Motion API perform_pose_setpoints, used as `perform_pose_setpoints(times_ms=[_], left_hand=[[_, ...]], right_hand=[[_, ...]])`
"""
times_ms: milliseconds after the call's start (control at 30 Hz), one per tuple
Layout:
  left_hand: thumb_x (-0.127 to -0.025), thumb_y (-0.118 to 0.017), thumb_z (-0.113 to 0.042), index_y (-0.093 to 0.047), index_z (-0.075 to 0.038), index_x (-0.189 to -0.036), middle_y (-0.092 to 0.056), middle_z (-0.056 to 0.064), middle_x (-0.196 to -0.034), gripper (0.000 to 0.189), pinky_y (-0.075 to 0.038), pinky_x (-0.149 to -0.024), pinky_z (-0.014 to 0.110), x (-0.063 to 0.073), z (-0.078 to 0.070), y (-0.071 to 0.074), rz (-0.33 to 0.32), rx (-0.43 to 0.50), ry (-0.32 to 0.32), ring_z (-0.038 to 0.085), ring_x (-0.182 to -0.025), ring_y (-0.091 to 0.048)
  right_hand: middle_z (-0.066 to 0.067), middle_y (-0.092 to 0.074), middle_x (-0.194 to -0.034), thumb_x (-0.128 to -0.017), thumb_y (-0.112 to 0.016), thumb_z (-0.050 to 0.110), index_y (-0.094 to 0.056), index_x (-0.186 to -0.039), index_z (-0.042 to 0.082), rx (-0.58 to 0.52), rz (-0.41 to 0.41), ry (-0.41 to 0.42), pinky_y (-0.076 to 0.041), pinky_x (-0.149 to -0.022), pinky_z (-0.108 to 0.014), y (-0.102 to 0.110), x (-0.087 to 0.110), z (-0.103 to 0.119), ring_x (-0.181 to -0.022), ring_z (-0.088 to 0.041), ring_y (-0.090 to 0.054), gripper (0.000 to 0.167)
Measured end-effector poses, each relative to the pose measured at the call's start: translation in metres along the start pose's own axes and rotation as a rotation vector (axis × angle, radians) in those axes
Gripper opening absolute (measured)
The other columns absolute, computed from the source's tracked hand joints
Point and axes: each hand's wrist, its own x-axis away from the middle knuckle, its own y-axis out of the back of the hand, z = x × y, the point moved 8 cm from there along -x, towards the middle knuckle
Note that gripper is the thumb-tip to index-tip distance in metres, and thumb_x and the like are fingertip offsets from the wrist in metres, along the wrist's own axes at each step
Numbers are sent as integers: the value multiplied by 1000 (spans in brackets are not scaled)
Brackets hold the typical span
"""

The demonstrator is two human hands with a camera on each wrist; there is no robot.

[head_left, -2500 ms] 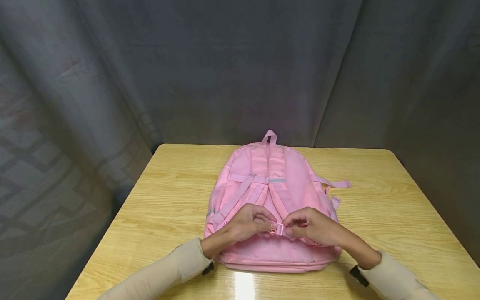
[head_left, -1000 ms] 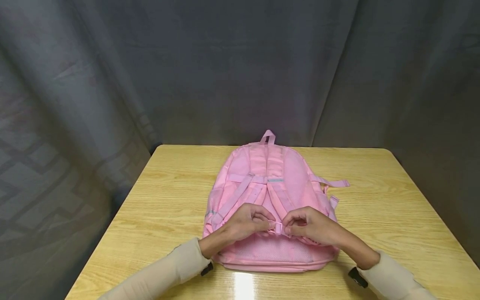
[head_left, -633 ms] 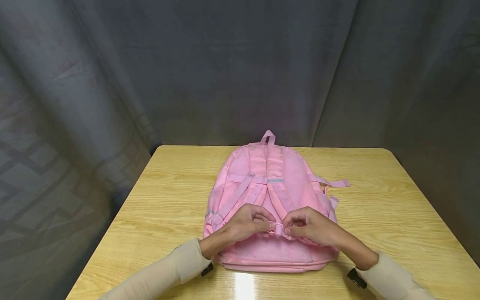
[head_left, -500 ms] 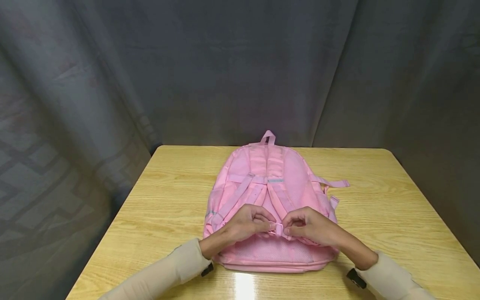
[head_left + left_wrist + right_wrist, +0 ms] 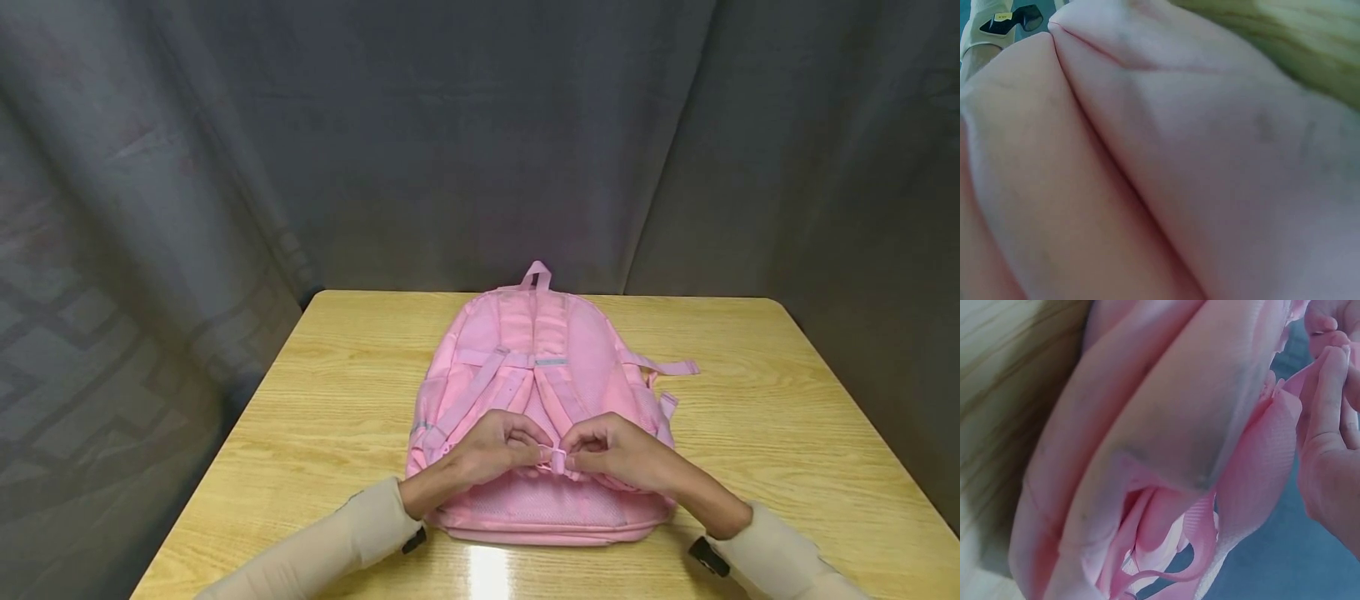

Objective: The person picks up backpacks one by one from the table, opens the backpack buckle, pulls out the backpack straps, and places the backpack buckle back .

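A pink backpack [image 5: 532, 400] lies on the table with its shoulder-strap side up and top handle pointing away. Near its lower end, a pink plastic buckle [image 5: 558, 461] sits between both hands. My left hand [image 5: 491, 446] pinches the buckle's left side between thumb and fingers. From the other side, my right hand [image 5: 622, 452] pinches the strap at the buckle's right edge. In the right wrist view, pink webbing [image 5: 1260, 469] runs beside the right hand [image 5: 1335, 462], and the left hand [image 5: 1329, 322] meets it at the top. Backpack fabric [image 5: 1229, 187] fills most of the left wrist view.
The wooden table [image 5: 337, 375] extends around the backpack. Two loose strap ends, one a longer strap [image 5: 671, 367], stick out on the backpack's right. Grey curtains [image 5: 480, 150] hang behind and to both sides of the table.
My right hand has shifted slightly left, closer to the left hand and the buckle. The left hand and the backpack have hardly moved.
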Motion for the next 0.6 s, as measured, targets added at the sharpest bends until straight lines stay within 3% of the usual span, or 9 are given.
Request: perform_pose_setpoints(times_ms=[333,600], left_hand=[[-88,-69,3,-67,13,-102,-73,15,-86,17,-63,-73,37,0,0,2,1,15,3,14,-71,-69],[-88,-69,3,-67,13,-102,-73,15,-86,17,-63,-71,33,0,0,3,1,15,-1,14,-71,-69]], right_hand=[[-9,-70,-85,-93,-65,6,-69,-100,-2,22,14,-21,-58,-66,-24,-1,0,-1,-76,-13,-65,11],[-24,-69,-92,-92,-61,0,-67,-102,-6,-18,34,-38,-62,-74,-34,-1,2,-5,-83,-20,-69,13]])
